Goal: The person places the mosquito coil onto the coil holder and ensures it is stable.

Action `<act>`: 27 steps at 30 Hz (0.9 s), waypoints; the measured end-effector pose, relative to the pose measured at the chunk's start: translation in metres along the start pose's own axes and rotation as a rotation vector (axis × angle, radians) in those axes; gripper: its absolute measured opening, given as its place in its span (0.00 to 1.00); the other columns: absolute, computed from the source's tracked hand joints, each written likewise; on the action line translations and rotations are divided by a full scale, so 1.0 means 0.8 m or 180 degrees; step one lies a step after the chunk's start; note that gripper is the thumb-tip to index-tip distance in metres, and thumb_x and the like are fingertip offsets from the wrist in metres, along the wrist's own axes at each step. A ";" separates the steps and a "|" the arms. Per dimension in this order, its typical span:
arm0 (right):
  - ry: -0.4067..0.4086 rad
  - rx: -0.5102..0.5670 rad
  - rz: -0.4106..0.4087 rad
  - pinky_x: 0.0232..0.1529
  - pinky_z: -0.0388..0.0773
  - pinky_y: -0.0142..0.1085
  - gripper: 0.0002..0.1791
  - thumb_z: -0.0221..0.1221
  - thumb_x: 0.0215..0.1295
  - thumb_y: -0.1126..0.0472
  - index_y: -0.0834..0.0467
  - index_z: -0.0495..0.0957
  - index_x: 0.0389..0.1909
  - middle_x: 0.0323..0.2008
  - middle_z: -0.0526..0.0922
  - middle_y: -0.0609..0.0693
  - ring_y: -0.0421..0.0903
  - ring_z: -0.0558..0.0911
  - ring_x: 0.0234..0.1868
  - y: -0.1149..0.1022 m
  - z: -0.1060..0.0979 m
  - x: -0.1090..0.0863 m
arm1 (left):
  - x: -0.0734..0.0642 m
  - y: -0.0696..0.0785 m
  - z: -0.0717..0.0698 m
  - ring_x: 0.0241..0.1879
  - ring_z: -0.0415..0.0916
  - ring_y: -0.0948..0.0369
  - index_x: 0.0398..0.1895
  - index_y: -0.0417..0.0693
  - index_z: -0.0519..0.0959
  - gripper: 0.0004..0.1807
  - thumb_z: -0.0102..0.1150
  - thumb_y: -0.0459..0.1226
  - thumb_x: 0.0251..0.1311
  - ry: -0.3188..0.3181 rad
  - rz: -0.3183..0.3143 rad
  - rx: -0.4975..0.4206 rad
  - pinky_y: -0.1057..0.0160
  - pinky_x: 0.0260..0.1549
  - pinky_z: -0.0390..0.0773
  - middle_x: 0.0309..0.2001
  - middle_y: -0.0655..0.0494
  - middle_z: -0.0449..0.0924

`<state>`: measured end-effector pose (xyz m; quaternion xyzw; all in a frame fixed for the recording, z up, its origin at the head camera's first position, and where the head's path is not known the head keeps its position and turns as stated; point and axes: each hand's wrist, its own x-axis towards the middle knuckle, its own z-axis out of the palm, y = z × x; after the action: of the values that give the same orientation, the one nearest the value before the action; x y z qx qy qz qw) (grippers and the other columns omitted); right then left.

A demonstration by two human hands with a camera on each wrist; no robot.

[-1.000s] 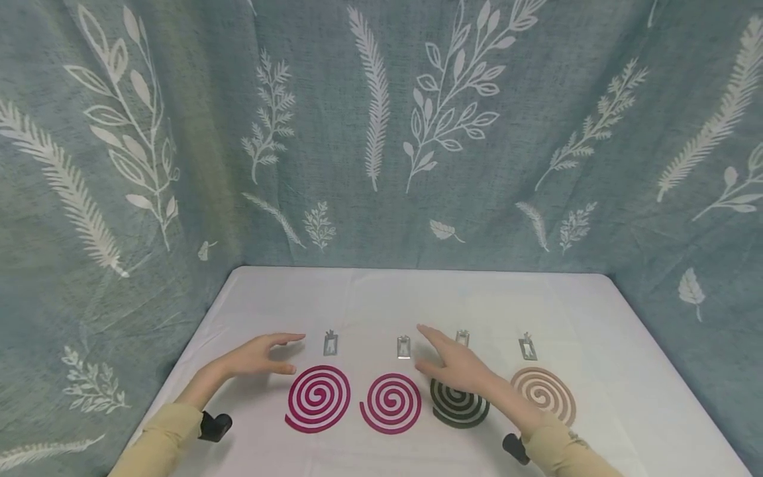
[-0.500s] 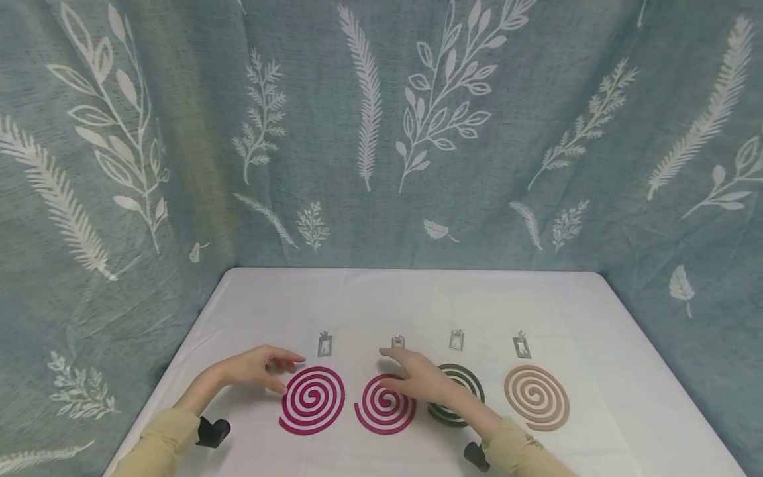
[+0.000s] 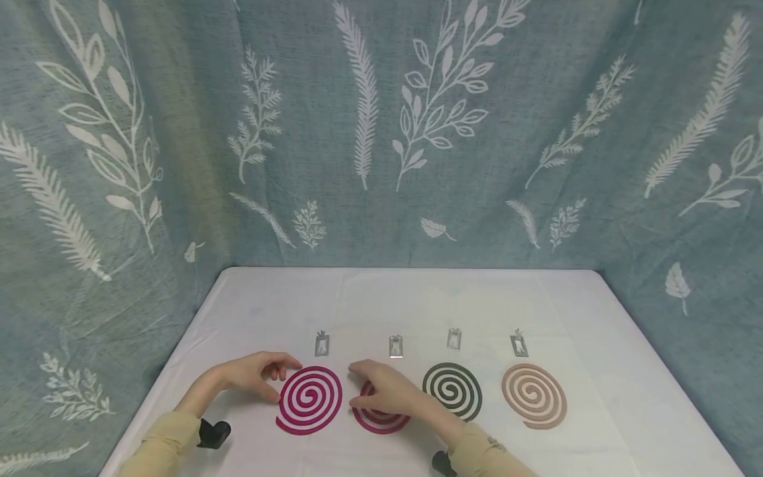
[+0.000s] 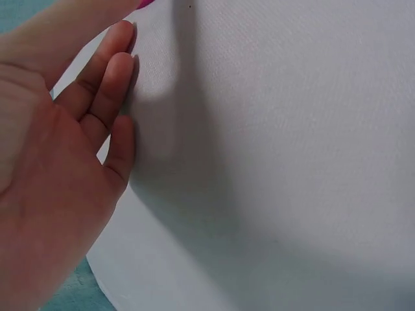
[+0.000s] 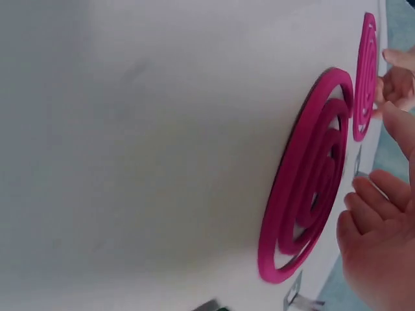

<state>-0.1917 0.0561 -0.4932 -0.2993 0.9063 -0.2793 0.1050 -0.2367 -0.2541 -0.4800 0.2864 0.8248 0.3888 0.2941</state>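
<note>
At the left in the head view, my left hand (image 3: 247, 374) is beside the leftmost magenta mosquito coil (image 3: 279, 411). Its thumb and index fingertips are at the coil's left rim; whether they touch it, I cannot tell. The other fingers of that hand (image 4: 58, 175) bend loosely in the left wrist view. My right hand (image 3: 387, 391) hovers over the second magenta coil (image 3: 381, 429), covering its upper part, with thumb and fingers apart and nothing between them. In the right wrist view this coil (image 5: 285, 175) lies flat, away from the right palm (image 5: 382, 253).
A dark green coil (image 3: 451, 366) and a tan coil (image 3: 533, 396) lie to the right. Behind the coils stretches a row of small metal coil stands: one (image 3: 322, 344), another (image 3: 396, 346), a third (image 3: 454, 339) and the rightmost (image 3: 519, 344). A patterned curtain (image 3: 381, 218) borders the white-covered table (image 3: 417, 291).
My right hand has moved left, from over the dark green coil to over the second magenta coil. My left hand has come down slightly, closer to the leftmost coil's rim. The view has shifted a little.
</note>
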 end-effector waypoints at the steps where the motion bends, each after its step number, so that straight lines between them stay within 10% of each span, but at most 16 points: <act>1: -0.0007 -0.0030 -0.0011 0.65 0.68 0.36 0.34 0.64 0.58 0.49 0.57 0.69 0.63 0.62 0.75 0.50 0.45 0.72 0.64 -0.001 0.002 0.002 | 0.000 -0.001 0.000 0.33 0.64 0.61 0.58 0.36 0.72 0.30 0.69 0.32 0.48 0.0004 -0.0012 -0.0012 0.70 0.30 0.67 0.35 0.49 0.71; 27: -0.0050 -0.0428 0.0125 0.63 0.70 0.39 0.27 0.68 0.54 0.52 0.51 0.77 0.56 0.64 0.72 0.44 0.44 0.72 0.64 -0.012 0.021 0.029 | 0.002 -0.016 0.006 0.30 0.62 0.63 0.55 0.39 0.73 0.29 0.70 0.34 0.48 0.0122 0.0179 -0.0025 0.67 0.28 0.65 0.31 0.50 0.69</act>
<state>-0.1994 0.0285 -0.5021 -0.2900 0.9279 -0.2133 0.0973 -0.2380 -0.2577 -0.4934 0.3008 0.8204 0.4056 0.2682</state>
